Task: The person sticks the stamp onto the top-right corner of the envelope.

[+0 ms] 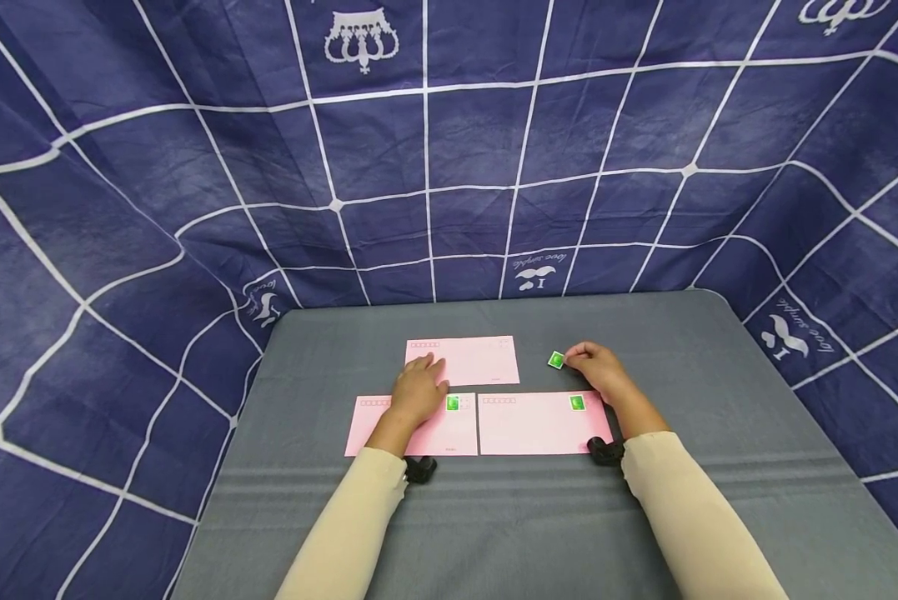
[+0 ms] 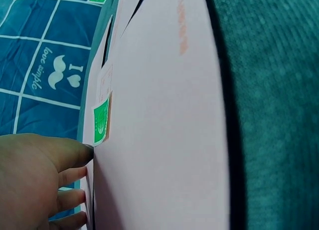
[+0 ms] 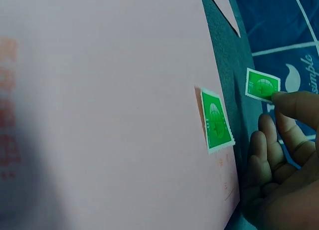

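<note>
Three pink envelopes lie on the grey cloth. My left hand (image 1: pixel 418 390) reaches over the front left envelope (image 1: pixel 459 433), its fingers resting on the lower left of the back envelope (image 1: pixel 482 362). Near its thumb, a green stamp (image 1: pixel 453 403) sits at the front left envelope's upper right. My right hand (image 1: pixel 599 367) pinches another green postage stamp (image 3: pixel 259 84) by one corner between thumb and finger, to the right of the back envelope. Below that hand, the front right envelope (image 1: pixel 531 425) bears a green stamp (image 3: pixel 217 121) at its upper right. The back envelope's stamp corner shows only printed boxes.
Grey cloth (image 1: pixel 494 525) covers the table. A blue curtain with white lines (image 1: pixel 464 150) hangs behind it and on both sides. Black wrist camera mounts (image 1: pixel 606 451) sit under both wrists, low over the front envelopes.
</note>
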{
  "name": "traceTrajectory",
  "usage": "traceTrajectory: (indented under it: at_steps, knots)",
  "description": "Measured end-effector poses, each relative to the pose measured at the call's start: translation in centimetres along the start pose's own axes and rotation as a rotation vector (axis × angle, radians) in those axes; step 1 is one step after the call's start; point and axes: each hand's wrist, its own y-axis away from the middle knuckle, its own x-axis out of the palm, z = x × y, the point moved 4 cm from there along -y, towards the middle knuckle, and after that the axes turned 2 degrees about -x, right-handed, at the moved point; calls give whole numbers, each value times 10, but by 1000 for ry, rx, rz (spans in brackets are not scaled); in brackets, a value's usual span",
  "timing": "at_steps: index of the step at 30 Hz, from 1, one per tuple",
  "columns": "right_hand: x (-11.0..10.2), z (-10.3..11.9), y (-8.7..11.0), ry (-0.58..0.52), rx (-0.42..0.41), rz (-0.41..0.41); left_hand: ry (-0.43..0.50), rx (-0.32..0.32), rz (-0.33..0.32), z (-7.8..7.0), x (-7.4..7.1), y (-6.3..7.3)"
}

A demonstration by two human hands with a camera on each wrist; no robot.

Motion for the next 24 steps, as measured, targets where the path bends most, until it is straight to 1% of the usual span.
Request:
traceTrajectory:
  at_steps: [5,13,20,24]
  knots:
    - [3,8,2,41,-34,6,-1,-3,-5,2,1,0]
    - [7,15,1,32,-79,-2,10,-5,2,1,1,2]
    - [14,20,-1,43,-74,-13,18,1,6,-1,0,3]
    - [19,24,-4,57,-94,-2,10,4,5,-1,0,4]
